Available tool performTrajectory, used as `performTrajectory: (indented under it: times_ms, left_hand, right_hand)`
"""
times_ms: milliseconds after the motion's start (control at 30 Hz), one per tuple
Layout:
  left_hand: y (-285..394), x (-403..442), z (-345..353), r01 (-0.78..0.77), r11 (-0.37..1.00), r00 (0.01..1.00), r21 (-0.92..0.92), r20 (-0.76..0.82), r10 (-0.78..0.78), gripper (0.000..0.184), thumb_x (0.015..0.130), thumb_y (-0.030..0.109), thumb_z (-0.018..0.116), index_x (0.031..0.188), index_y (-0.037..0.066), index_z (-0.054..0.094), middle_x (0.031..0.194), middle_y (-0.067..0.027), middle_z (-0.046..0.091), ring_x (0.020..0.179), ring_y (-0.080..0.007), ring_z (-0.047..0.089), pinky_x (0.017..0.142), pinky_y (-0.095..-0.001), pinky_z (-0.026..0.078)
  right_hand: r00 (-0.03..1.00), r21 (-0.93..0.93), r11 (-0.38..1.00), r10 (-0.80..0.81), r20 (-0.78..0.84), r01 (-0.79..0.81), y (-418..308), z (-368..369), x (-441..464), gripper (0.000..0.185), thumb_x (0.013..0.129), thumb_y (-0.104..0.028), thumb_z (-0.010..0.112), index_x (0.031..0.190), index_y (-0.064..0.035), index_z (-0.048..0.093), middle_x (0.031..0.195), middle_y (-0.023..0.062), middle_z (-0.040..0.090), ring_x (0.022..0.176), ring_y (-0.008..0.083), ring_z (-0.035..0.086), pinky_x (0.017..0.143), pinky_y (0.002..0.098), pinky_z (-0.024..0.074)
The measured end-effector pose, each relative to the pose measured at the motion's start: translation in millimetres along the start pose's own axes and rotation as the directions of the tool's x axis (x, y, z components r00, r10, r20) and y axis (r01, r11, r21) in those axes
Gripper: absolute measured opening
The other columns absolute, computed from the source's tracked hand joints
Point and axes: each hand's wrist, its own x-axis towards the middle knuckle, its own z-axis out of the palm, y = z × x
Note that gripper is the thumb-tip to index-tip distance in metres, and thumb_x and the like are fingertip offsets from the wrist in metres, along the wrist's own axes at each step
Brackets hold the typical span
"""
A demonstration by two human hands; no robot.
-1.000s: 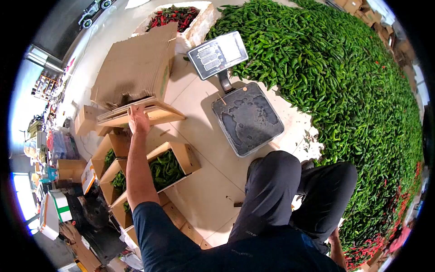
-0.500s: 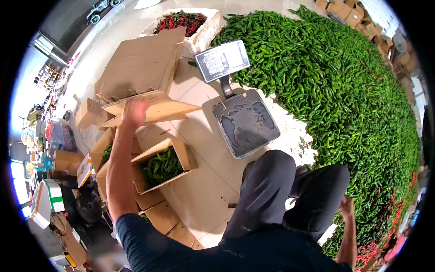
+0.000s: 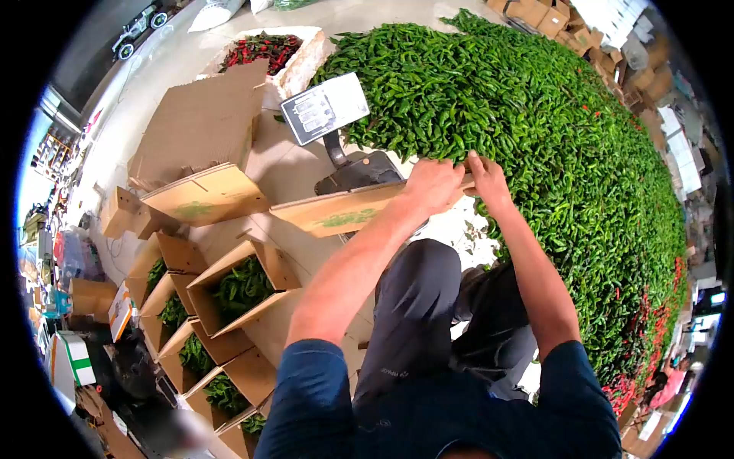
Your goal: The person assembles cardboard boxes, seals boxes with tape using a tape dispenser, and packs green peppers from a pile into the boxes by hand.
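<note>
Flat carton [image 3: 330,216] is now hanging clear of the stack [image 3: 197,126], crossing before the scale platform [image 3: 355,174]; left hand [image 3: 437,185] and right hand [image 3: 487,180] are gripping its right end, separation apparently complete.

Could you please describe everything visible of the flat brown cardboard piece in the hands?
The flat brown cardboard piece bears a green print on its near face. It slants upward to the right, partly hiding the black-topped platform scale; whether they touch is unclear. The left hand grips its upper edge, the right hand its right end.
</note>
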Motion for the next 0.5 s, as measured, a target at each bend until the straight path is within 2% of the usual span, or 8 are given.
performTrajectory:
  times_ms: [33, 100, 133, 167, 200, 267, 367, 500]
  left_hand:
    - [1, 4, 9, 0.042, 0.997, 0.999, -0.071, 0.009, -0.042, 0.029, 0.088, 0.019, 0.059, 0.115, 0.007, 0.064, 0.094, -0.0099, 0.067, 0.091, -0.0286, 0.069, 0.08, -0.0432, 0.056]
    - [0, -11, 4, 0.111, 0.994, 0.992, -0.004, -0.056, -0.111, 0.028, 0.088, 0.023, 0.061, 0.111, 0.008, 0.066, 0.094, -0.0089, 0.067, 0.093, -0.0277, 0.068, 0.081, -0.0438, 0.054]
    - [-4, -27, 2, 0.145, 0.989, 0.986, 0.026, -0.082, -0.142, 0.028, 0.088, 0.025, 0.061, 0.11, 0.009, 0.067, 0.094, -0.0084, 0.067, 0.094, -0.0272, 0.068, 0.082, -0.0442, 0.053]
    - [-20, -51, 0, 0.156, 0.982, 0.937, 0.103, -0.33, -0.114, 0.028, 0.085, 0.031, 0.066, 0.104, 0.01, 0.069, 0.095, -0.0087, 0.066, 0.097, -0.0265, 0.066, 0.084, -0.0453, 0.051]
    - [-26, -71, -32, 0.356, 0.932, 0.895, 0.061, -0.307, -0.322, 0.03, 0.08, 0.028, 0.073, 0.101, 0.008, 0.071, 0.1, -0.0084, 0.066, 0.098, -0.0266, 0.064, 0.084, -0.0455, 0.051]
    - [-56, -132, -40, 0.563, 0.824, 0.622, 0.066, -0.69, -0.37, 0.039, 0.077, 0.02, 0.078, 0.108, -0.001, 0.068, 0.115, -0.0199, 0.064, 0.109, -0.0382, 0.061, 0.095, -0.0471, 0.049]
    - [-96, -195, -13, 0.68, 0.544, 0.218, -0.491, -0.572, -0.79, 0.067, 0.085, 0.031, 0.077, 0.134, -0.006, 0.05, 0.134, -0.0217, 0.054, 0.126, -0.0347, 0.049, 0.109, -0.0435, 0.038]
    - [-101, -198, 6, 0.245, 0.124, 0.138, -0.962, -0.092, -0.986, 0.075, 0.087, 0.035, 0.077, 0.143, -0.001, 0.042, 0.131, -0.0155, 0.053, 0.121, -0.0267, 0.05, 0.106, -0.0383, 0.038]
  right_hand:
    - [0.995, 0.082, 0.992, 0.097, -0.039, -0.094, 22, -4, 14, 0.052, 0.099, -0.044, 0.058, 0.098, 0.0064, 0.067, 0.081, 0.0124, 0.067, 0.067, 0.0174, 0.061, 0.058, 0.0311, 0.051]
    - [0.999, -0.308, 0.951, -0.01, -0.045, -0.004, 51, -16, 28, 0.054, 0.096, -0.047, 0.06, 0.085, 0.0058, 0.066, 0.071, 0.0124, 0.065, 0.065, 0.0177, 0.06, 0.06, 0.0338, 0.0499]
    - [0.998, -0.282, 0.959, -0.036, -0.055, 0.019, 55, -16, 30, 0.058, 0.095, -0.049, 0.061, 0.079, 0.0058, 0.065, 0.064, 0.0129, 0.063, 0.062, 0.0189, 0.059, 0.061, 0.0369, 0.0481]
    - [0.997, -0.296, 0.954, -0.064, -0.042, 0.048, 60, -17, 30, 0.058, 0.095, -0.05, 0.06, 0.08, 0.0061, 0.065, 0.065, 0.0133, 0.063, 0.062, 0.0193, 0.059, 0.061, 0.0372, 0.0481]
    - [0.995, -0.307, 0.949, -0.09, -0.031, 0.076, 62, -19, 34, 0.059, 0.095, -0.05, 0.06, 0.081, 0.0063, 0.065, 0.065, 0.0137, 0.063, 0.062, 0.0197, 0.059, 0.062, 0.0375, 0.0481]
    - [0.992, -0.278, 0.953, -0.127, -0.011, 0.119, 65, -19, 36, 0.061, 0.096, -0.052, 0.058, 0.084, 0.0073, 0.065, 0.065, 0.015, 0.061, 0.062, 0.0204, 0.058, 0.063, 0.0371, 0.048]
    - [0.991, -0.2, 0.972, -0.114, 0.075, 0.127, 60, -18, 35, 0.06, 0.094, -0.053, 0.063, 0.094, 0.0068, 0.068, 0.074, 0.0123, 0.064, 0.071, 0.0181, 0.06, 0.066, 0.0344, 0.0487]
    - [0.959, -0.134, 0.991, 0.024, 0.283, 0.015, 36, -32, 31, 0.063, 0.089, -0.051, 0.072, 0.107, 0.0092, 0.067, 0.091, 0.0128, 0.067, 0.083, 0.0183, 0.063, 0.075, 0.0324, 0.0532]
